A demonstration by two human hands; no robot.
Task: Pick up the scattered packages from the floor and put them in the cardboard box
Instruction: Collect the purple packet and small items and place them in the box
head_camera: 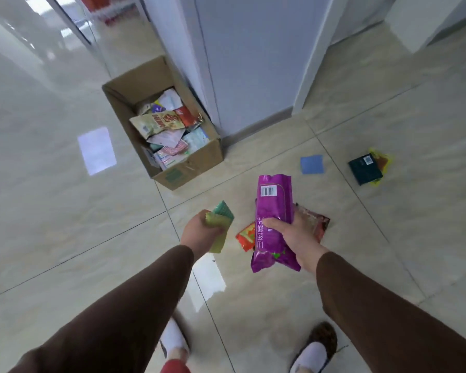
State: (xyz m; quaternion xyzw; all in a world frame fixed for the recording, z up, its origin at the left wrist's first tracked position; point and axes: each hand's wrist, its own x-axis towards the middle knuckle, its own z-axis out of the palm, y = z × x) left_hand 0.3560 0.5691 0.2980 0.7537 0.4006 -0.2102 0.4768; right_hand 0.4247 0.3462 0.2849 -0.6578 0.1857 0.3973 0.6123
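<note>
While both hands hold packets, blue packet [311, 164] and dark packet [364, 169] lie right of box [189, 168].

Barcode on purple package [273, 222]; lettering illegible

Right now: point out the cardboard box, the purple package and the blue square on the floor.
cardboard box [191, 170]: head view, bare front wall near the green print.
purple package [273, 214]: head view, middle of the wrapper, above the right hand's fingers.
blue square [311, 164]: head view, centre of its flat top.
</note>
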